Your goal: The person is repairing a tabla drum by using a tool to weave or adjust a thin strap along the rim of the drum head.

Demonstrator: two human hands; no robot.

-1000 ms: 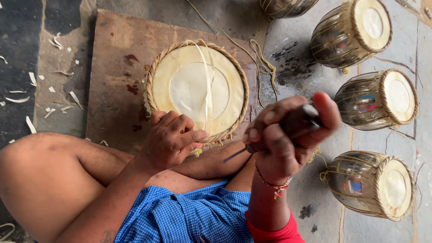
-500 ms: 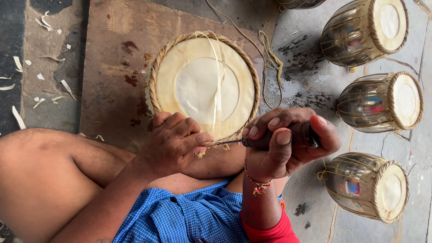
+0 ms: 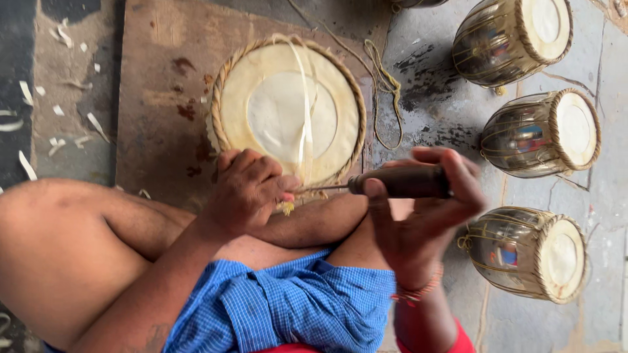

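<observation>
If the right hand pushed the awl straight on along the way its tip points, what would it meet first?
The right hand holds a dark-handled awl whose thin tip points toward the left hand. It would likely meet the braided rim of the drum head where those fingers pinch it, or the fingers themselves; depth is unclear.

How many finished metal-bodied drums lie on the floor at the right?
3 in full view: top drum, middle drum, bottom drum beside the right hand. A fourth may be cut off at the top edge.
</observation>
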